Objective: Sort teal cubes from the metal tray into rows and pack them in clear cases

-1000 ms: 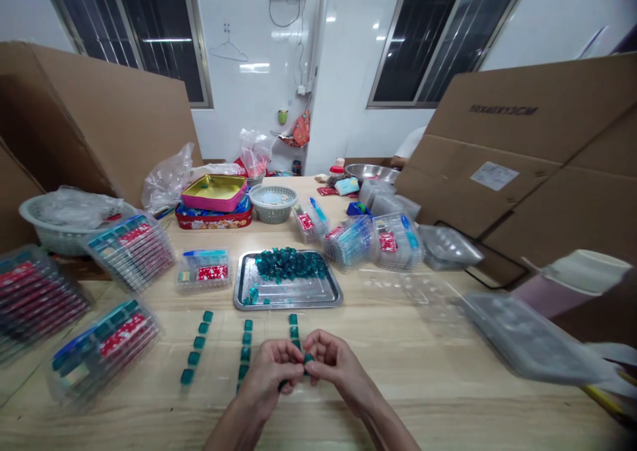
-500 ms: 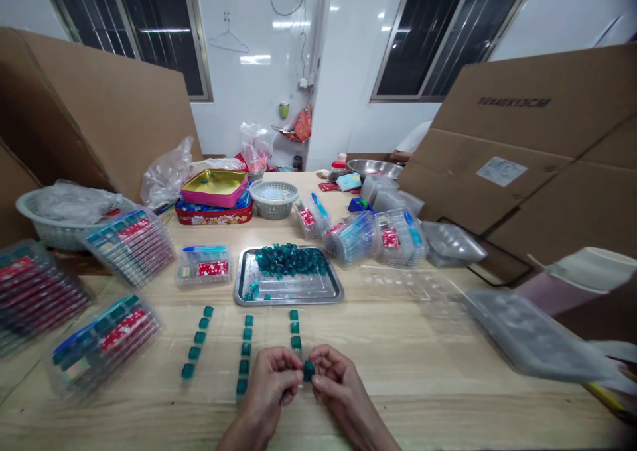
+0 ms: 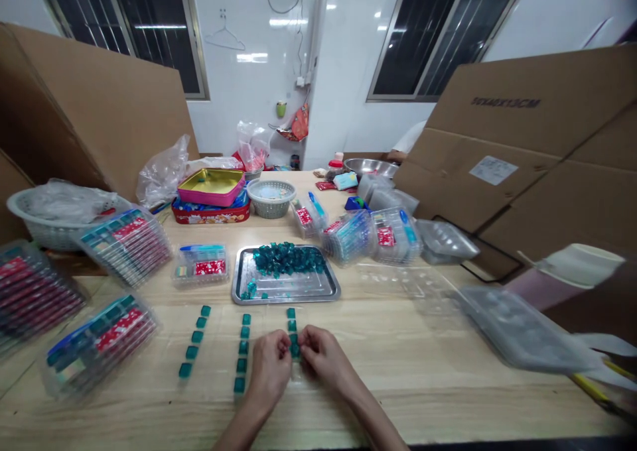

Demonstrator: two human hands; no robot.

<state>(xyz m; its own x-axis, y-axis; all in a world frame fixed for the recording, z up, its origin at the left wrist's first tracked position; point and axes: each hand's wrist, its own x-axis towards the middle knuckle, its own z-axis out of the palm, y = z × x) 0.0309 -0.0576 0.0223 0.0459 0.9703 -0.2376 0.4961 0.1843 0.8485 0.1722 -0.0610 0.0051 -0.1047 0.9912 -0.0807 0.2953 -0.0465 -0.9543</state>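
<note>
My left hand [image 3: 269, 365] and my right hand [image 3: 321, 356] meet low on the wooden table [image 3: 398, 358], fingers curled, pinching a small teal wrapped candy [image 3: 295, 349] between them. The candy sits at the near end of the right column of teal candies [image 3: 291, 320]. Two more columns of teal candies [image 3: 241, 351] [image 3: 194, 342] lie to the left in clear plastic trays. Behind them a metal tray [image 3: 285, 284] holds a heap of teal candies [image 3: 283, 260].
Stacks of filled clear packs [image 3: 97, 345] [image 3: 127, 244] lie at the left, more packs [image 3: 371, 235] behind the tray. Empty clear trays [image 3: 517, 331] sit at the right. Cardboard sheets [image 3: 527, 166] stand on both sides. A tin box [image 3: 212, 199] and a basket [image 3: 271, 197] are at the back.
Both hands have moved forward and down with the teal candy, from a little above the table to the near end of the right column.
</note>
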